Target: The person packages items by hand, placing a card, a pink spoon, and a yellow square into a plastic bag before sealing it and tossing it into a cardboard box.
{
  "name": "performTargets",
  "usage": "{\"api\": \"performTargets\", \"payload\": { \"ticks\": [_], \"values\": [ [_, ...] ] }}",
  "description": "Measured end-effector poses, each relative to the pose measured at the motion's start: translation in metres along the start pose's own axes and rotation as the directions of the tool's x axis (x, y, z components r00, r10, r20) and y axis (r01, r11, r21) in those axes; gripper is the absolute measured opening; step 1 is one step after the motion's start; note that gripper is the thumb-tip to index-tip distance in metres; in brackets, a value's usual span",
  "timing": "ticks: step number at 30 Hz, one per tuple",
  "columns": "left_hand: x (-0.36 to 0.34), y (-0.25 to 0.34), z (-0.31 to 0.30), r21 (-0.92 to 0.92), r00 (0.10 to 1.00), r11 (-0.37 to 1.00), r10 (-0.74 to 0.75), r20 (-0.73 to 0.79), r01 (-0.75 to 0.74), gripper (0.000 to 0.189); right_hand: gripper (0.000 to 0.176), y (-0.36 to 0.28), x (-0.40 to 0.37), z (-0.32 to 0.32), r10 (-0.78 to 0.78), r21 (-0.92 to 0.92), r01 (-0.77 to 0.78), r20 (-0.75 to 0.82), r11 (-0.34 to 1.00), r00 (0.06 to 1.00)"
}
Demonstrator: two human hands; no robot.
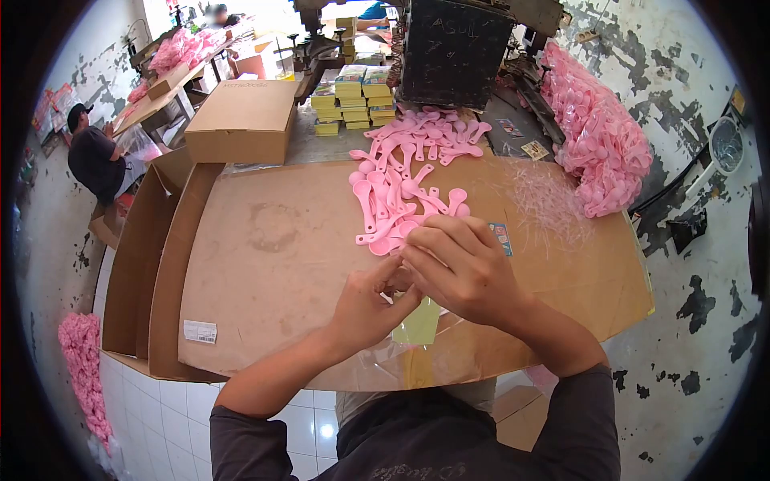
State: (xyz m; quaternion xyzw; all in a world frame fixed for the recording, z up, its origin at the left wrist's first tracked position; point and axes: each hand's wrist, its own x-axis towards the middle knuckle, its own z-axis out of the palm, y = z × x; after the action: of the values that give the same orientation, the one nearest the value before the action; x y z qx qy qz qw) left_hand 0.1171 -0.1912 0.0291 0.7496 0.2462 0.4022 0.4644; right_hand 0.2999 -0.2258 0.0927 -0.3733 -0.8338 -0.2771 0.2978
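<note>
My left hand [373, 305] and my right hand [465, 272] meet over the front middle of the cardboard-covered table, fingers bent and pinched together. A yellow-green card [418, 322] in what looks like clear plastic hangs just below the fingers of both hands. What the right fingertips pinch is too small to make out. Just beyond the hands lies a heap of pink spoons [393, 192], its near edge close to my right fingertips. A small blue printed card [500, 239] lies beside my right hand, partly hidden by it.
An open cardboard box [160, 264] lines the table's left edge, with a closed carton [245, 112] behind. Card stacks [351, 100] and a black machine [453, 52] stand at the back. Pink bundles [597, 132] and plastic strips [549, 204] lie right. A person [96, 156] is far left.
</note>
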Motion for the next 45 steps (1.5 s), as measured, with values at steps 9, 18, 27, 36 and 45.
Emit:
{"api": "performTargets", "payload": {
  "ticks": [9, 18, 27, 36, 45],
  "values": [
    [-0.001, 0.000, 0.001, 0.214, 0.998, 0.976, 0.021, 0.064, -0.034, 0.041, 0.017, 0.014, -0.001, 0.005, 0.145, 0.062, -0.150, 0.086, 0.987, 0.986],
    [0.008, -0.006, -0.006, -0.222, 0.965, 0.942, -0.227, 0.134, 0.253, 0.042, 0.015, 0.174, -0.138, -0.068, 0.499, 0.786, -0.574, 0.602, -0.231, 0.623],
    [0.008, -0.011, 0.003, -0.347, 0.966, 0.901, -0.250, 0.071, 0.259, 0.036, 0.053, 0.152, -0.164, -0.062, 0.738, -0.301, -0.696, 0.041, 0.652, 0.673],
    [0.012, -0.027, 0.004, -0.360, 0.967, 0.897, -0.228, 0.117, 0.255, 0.030, 0.025, 0.023, -0.070, 0.009, 0.404, 0.684, -0.729, 0.659, 0.030, 0.634],
    [0.017, -0.033, -0.012, -0.258, 0.950, 0.914, -0.294, 0.110, 0.313, 0.027, 0.021, 0.040, -0.080, 0.035, 0.404, 0.725, -0.665, 0.671, -0.182, 0.621]
  ]
}}
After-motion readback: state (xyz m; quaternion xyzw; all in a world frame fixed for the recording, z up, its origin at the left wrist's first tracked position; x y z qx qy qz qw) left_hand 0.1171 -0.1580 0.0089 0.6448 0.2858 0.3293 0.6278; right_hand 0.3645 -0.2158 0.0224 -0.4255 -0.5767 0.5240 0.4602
